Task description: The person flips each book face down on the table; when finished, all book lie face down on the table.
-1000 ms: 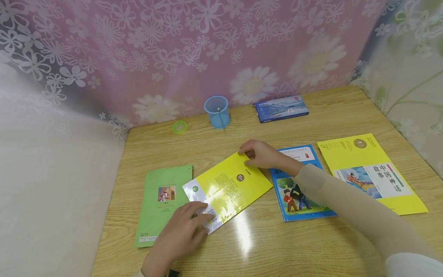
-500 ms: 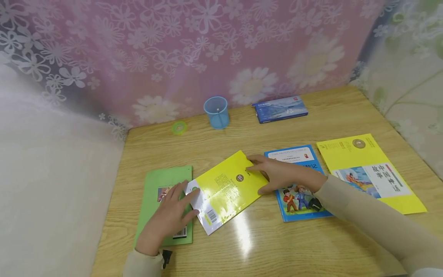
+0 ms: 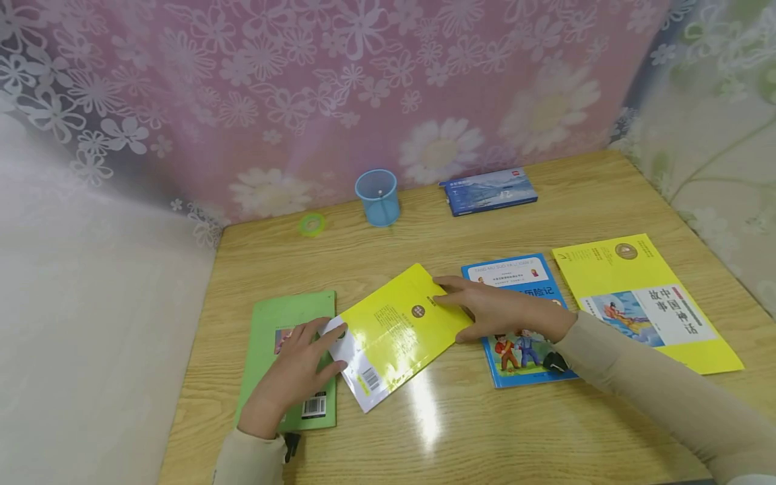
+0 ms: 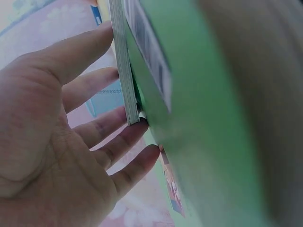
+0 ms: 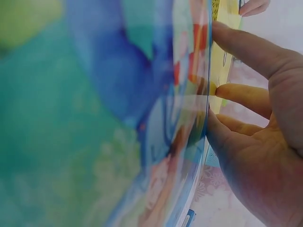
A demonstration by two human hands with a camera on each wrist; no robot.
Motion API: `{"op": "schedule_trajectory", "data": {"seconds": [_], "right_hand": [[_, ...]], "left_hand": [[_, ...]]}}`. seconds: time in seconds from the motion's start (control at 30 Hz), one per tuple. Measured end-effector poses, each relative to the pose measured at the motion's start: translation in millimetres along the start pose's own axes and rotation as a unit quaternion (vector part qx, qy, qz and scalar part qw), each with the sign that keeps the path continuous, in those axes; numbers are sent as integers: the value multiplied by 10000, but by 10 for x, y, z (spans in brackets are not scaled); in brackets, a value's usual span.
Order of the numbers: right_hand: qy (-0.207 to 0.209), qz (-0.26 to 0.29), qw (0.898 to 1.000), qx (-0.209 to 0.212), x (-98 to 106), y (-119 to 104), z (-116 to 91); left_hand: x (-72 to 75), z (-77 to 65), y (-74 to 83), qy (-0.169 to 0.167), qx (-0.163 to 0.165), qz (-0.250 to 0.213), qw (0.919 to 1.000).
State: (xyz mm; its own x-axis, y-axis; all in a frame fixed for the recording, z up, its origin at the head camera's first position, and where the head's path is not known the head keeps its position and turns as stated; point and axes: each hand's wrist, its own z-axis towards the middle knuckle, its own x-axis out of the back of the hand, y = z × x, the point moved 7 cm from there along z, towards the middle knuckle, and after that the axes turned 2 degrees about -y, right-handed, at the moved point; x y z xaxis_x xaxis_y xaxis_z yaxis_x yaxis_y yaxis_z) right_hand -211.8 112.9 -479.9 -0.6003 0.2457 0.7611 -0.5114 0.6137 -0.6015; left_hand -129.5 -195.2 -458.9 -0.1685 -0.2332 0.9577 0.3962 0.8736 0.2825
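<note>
A yellow book [image 3: 394,316] with a white strip and barcode lies tilted at mid-table. Its left edge is touched by my left hand [image 3: 297,370], whose fingers are loosely spread above the green book [image 3: 261,364]. In the left wrist view, fingertips and thumb meet the page edge [image 4: 124,71] of a book. My right hand [image 3: 500,310] reaches over the blue book [image 3: 515,269], its extended fingers and thumb touching the yellow book's right end. The right wrist view shows that hand [image 5: 270,123] with the blue book's cover large in front.
Another yellow book [image 3: 612,276] with a picture cover lies at the right. Along the back stand a blue mesh cup [image 3: 380,202] and a flat blue box [image 3: 491,191], with a green tape roll [image 3: 312,224] to their left. A flowered curtain [image 3: 339,101] hangs behind.
My left hand has shifted up and left, from the yellow book's lower corner to its left edge. The right hand has moved from the top corner down to the right end.
</note>
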Motion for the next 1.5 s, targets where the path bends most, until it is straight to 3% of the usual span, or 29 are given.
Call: {"op": "schedule_trajectory", "data": {"seconds": [0.23, 0.57, 1.0, 1.17, 1.5], "right_hand": [[138, -285, 9993, 203, 61, -41, 18], [275, -508, 9983, 89, 123, 19, 87], [565, -794, 9950, 239, 199, 40, 201], [644, -763, 9946, 270, 230, 25, 242], [773, -869, 9921, 472, 247, -16, 390]], "left_hand": [[-1, -49, 49, 229, -54, 118, 9997], [-23, -132, 185, 325, -172, 174, 9992], [-8, -197, 387, 602, -672, 364, 9953], [-35, -200, 438, 504, -702, 414, 9954], [-170, -204, 476, 32, -376, 526, 9979]]}}
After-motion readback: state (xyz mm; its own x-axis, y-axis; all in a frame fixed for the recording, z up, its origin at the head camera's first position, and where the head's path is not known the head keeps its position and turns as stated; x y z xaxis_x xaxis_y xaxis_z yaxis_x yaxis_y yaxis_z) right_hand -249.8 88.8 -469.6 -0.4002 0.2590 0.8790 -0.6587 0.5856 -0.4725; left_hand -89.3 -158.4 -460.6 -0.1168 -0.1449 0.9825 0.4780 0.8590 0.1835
